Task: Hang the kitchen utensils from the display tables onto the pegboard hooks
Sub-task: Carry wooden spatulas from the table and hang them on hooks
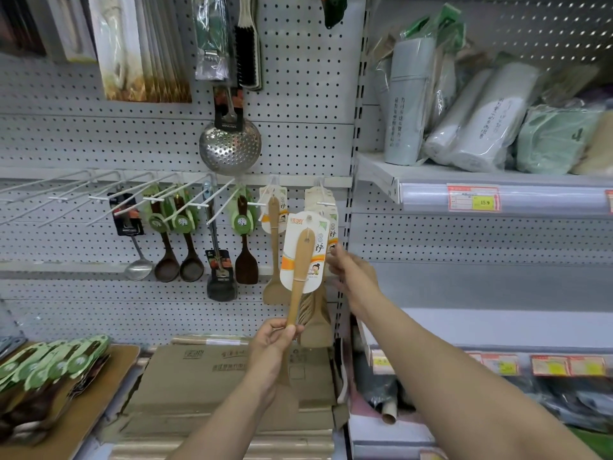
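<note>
My left hand (272, 346) grips the lower end of a light wooden spatula (300, 277), held upright with its white label card (306, 250) just below and in front of a white hook (326, 203) on the grey pegboard (298, 94). My right hand (350, 272) reaches in beside the card, fingers at the carded wooden spatulas (323, 207) that hang on that hook; whether they grip one I cannot tell. Another wooden spatula (274, 247) hangs one hook to the left.
Dark wooden ladles (179, 247), a dark spatula (246, 240), a steel spoon (137, 257) and a skimmer (230, 144) hang on the board. Several bare hooks (59, 194) stick out at left. Green-carded utensils (49, 370) lie on a table; cardboard boxes (212, 376) below.
</note>
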### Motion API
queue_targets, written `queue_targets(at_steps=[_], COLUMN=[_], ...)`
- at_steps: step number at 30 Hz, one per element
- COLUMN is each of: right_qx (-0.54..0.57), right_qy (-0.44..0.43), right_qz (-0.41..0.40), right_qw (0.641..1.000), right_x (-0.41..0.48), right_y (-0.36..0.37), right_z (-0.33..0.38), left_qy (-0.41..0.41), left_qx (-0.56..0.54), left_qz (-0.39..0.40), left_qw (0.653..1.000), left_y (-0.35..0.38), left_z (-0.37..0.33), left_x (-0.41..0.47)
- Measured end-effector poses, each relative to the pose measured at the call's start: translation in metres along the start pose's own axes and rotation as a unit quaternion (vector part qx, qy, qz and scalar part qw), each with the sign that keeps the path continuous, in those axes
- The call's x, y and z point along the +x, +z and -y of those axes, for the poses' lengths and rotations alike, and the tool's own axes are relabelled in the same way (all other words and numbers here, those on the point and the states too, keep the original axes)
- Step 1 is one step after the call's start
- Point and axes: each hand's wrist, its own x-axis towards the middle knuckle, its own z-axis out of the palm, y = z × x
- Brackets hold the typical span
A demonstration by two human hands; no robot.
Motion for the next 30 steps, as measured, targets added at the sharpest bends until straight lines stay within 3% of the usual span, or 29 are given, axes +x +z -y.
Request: queue_targets(at_steps=[7, 16, 30], right_qx=[0.000, -0.048, -0.094], right_qy=[-0.057, -0.049, -0.046], right_qz=[0.011, -0.060, -0.074], right_qw=[0.998, 0.996, 0.992], right_x=[-0.007, 0.010, 0.048], right_y=[-0.001, 0.001, 0.012], right_z=[0.035, 0.040, 0.040], left_qy=[-0.016, -0.042, -0.054], left_qx=[0.005, 0.053, 0.169], left_qz=[0.003, 0.007, 0.009], left_qw=[1.000, 0.998, 0.984], left_y=[0.019, 0.034, 0.037], left_z=[0.008, 0.013, 0.008], left_x=[-0.011, 0.003, 0.086])
